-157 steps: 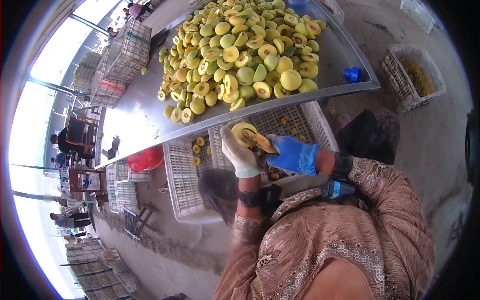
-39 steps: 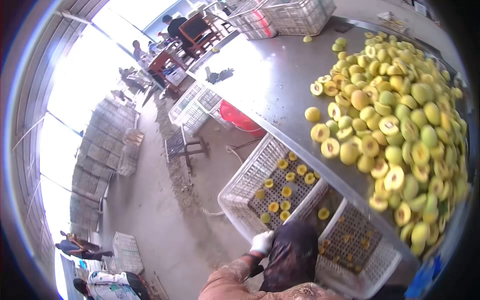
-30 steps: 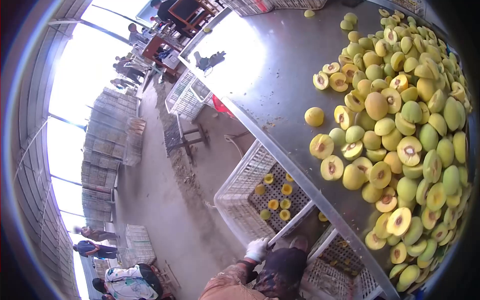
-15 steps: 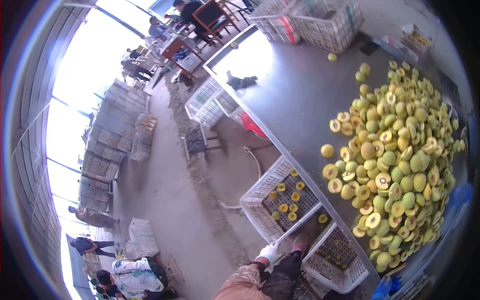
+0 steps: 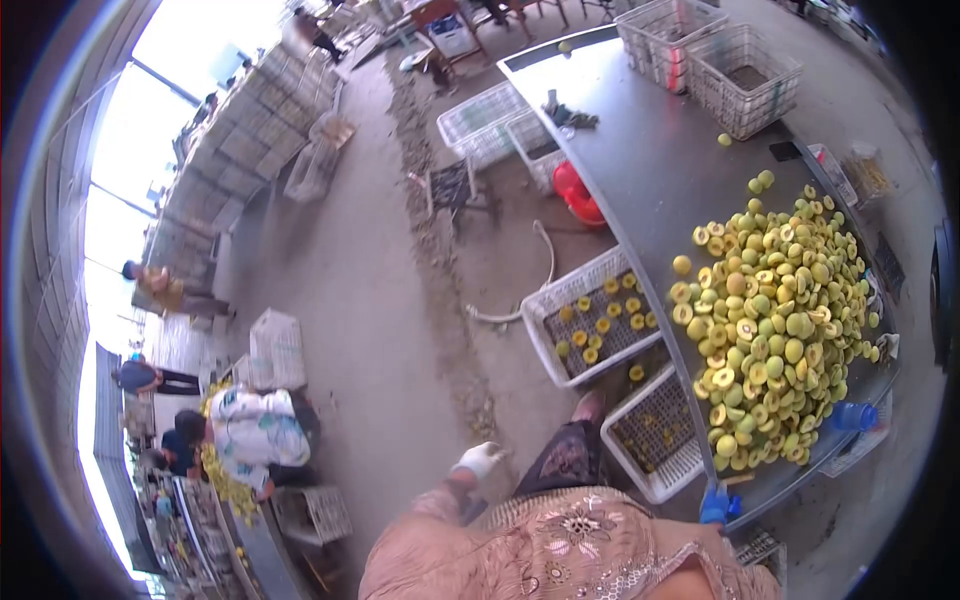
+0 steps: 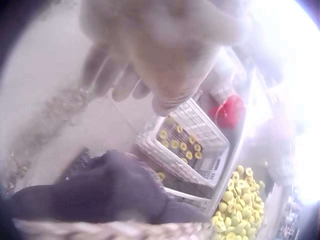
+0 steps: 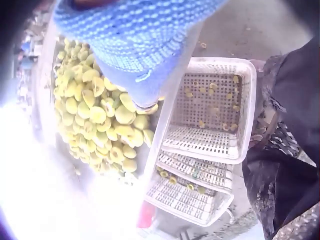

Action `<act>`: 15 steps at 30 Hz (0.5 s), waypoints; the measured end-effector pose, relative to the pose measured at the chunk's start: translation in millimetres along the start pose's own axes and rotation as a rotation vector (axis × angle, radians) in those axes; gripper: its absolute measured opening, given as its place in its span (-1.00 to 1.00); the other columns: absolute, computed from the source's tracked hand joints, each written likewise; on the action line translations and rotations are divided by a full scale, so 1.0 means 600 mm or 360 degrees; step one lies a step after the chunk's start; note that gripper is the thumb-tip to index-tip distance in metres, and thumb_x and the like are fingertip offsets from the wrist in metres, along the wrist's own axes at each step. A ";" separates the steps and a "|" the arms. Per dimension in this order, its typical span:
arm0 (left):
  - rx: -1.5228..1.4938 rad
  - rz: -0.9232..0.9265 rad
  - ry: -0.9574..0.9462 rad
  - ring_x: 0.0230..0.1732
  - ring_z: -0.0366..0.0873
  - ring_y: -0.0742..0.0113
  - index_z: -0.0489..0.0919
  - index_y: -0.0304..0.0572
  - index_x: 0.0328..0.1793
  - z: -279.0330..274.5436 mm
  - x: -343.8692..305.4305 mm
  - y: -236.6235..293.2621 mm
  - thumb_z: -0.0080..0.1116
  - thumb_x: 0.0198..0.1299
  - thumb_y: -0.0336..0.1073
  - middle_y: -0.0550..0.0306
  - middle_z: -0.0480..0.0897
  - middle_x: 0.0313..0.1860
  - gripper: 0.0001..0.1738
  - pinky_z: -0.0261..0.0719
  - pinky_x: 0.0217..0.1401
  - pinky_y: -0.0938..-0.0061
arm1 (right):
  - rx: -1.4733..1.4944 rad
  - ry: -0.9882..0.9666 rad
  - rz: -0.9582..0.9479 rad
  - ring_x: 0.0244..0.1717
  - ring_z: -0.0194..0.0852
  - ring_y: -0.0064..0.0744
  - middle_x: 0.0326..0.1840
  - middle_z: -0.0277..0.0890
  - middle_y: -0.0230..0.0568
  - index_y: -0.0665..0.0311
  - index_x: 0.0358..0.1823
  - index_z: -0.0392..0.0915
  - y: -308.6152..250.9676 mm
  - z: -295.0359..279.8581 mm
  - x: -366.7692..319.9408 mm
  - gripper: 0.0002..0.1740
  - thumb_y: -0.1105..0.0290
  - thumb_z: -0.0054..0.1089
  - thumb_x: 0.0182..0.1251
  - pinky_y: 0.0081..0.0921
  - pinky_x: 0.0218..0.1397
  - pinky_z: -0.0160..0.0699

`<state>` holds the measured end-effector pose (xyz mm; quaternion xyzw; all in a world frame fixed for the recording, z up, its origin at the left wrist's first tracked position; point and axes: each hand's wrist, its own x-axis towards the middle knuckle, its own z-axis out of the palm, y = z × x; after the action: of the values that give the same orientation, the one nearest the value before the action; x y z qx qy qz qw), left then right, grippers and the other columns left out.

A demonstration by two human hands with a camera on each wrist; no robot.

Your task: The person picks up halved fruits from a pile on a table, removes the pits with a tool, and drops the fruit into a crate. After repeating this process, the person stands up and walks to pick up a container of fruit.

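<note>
My left hand (image 5: pixel 480 460), in a white glove, hangs in the air over the floor, holding nothing. In the left wrist view its fingers (image 6: pixel 127 82) hang loosely, with the crate of pitted peach halves (image 6: pixel 184 146) beyond. My right hand (image 5: pixel 715 503), in a blue glove, rests at the near corner of the metal table (image 5: pixel 640 150). In the right wrist view a straight digit (image 7: pixel 145 95) points down over the table edge beside the peaches; the other fingers are mostly hidden. A small tan stick-like thing (image 5: pixel 738 480) and a dark blue cap (image 5: pixel 735 506) lie by this hand.
A heap of whole and halved peaches (image 5: pixel 775 340) covers the table's near part, a blue container (image 5: pixel 852 416) beside it. Two white crates (image 5: pixel 590 372) (image 5: pixel 612 430) stand under the edge. A red basin (image 5: pixel 578 195) and stool (image 5: pixel 455 190) stand farther off. People work at left.
Earlier, my hands held a peach half and a wooden-handled tool; both hands are free of them now. My left hand has left the crate rim, and the view has risen and swung round.
</note>
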<state>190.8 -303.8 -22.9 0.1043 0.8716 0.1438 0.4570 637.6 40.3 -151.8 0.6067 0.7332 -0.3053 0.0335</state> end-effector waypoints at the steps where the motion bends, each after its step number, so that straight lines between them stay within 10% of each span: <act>1: -0.0027 -0.0063 0.0057 0.15 0.52 0.02 0.56 -0.19 0.12 0.020 -0.033 -0.046 0.09 0.21 0.07 -0.10 0.60 0.07 -0.47 0.45 0.19 0.31 | 0.0033 -0.0015 -0.0168 -0.20 0.53 0.18 -0.27 0.54 0.17 0.32 -0.11 0.42 0.022 0.012 0.013 -0.64 0.12 -0.09 0.43 -0.19 -0.23 0.47; 7: -0.0181 -0.0494 0.0148 0.04 0.59 0.15 0.58 -0.16 0.11 0.056 -0.144 -0.219 0.16 0.19 0.01 -0.05 0.64 0.01 -0.51 0.51 0.09 0.37 | -0.0004 -0.0111 -0.0230 -0.14 0.54 0.18 -0.21 0.58 0.17 0.37 -0.05 0.46 -0.081 -0.066 0.023 -0.55 0.07 0.00 0.36 -0.14 -0.11 0.47; 15: -0.0716 -0.0278 0.0244 0.05 0.57 0.17 0.55 -0.24 0.11 -0.028 -0.048 -0.346 0.19 0.19 -0.01 -0.04 0.63 0.04 -0.50 0.50 0.09 0.37 | -0.0543 -0.0256 -0.0314 -0.12 0.56 0.13 -0.17 0.58 0.14 0.33 -0.07 0.49 -0.217 -0.054 -0.013 -0.62 0.16 0.05 0.29 -0.15 -0.09 0.50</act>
<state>182.6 -509.7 -63.8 -0.0870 0.8554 0.3017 0.4119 531.3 39.4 -69.6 0.4912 0.8250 -0.2261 0.1641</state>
